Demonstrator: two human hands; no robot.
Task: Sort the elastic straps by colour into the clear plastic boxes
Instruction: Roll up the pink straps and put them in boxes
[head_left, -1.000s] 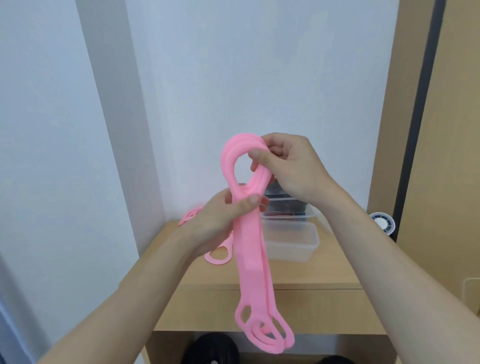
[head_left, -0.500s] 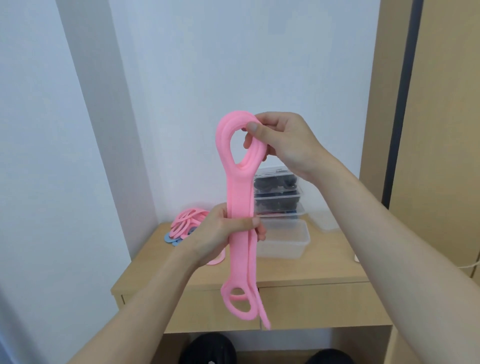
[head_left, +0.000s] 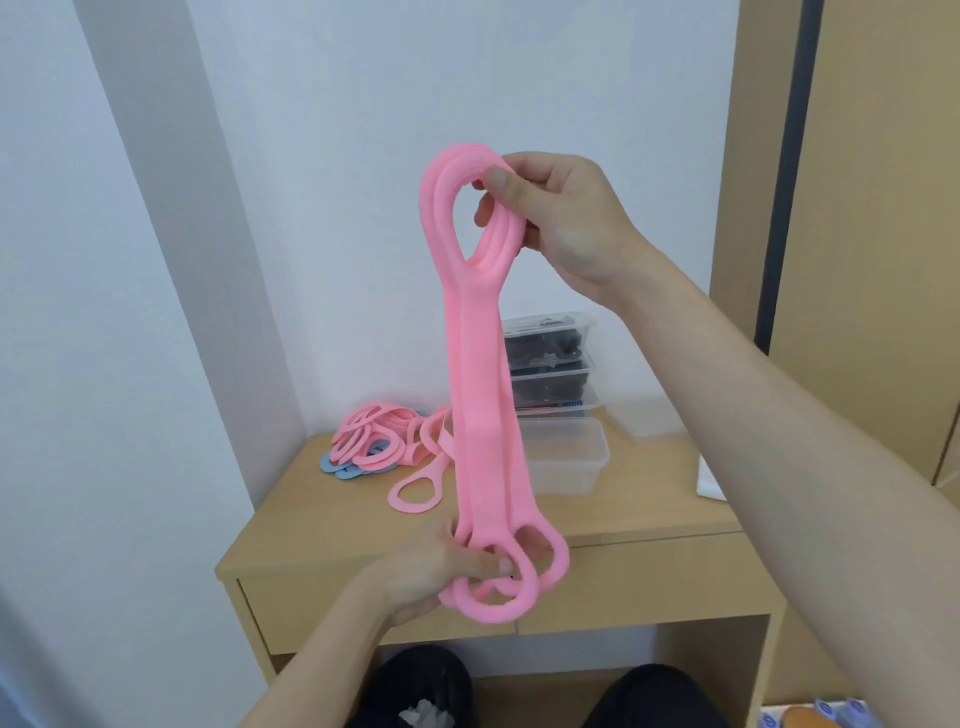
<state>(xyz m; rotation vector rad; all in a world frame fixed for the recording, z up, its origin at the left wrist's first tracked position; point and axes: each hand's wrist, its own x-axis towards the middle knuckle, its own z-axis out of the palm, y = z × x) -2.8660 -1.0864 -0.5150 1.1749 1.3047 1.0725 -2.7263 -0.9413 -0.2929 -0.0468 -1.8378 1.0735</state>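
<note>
Pink straps (head_left: 480, 405), several bunched together, stretch upright between my hands in front of the wooden table (head_left: 639, 525). My right hand (head_left: 563, 218) pinches their top loops, thumb over the rim. My left hand (head_left: 428, 574) grips the bottom loops. On the table behind lie a pile of pink and blue straps (head_left: 371, 441), an empty clear box (head_left: 569, 460) and a stack of lidded boxes (head_left: 553, 364) holding dark things.
</note>
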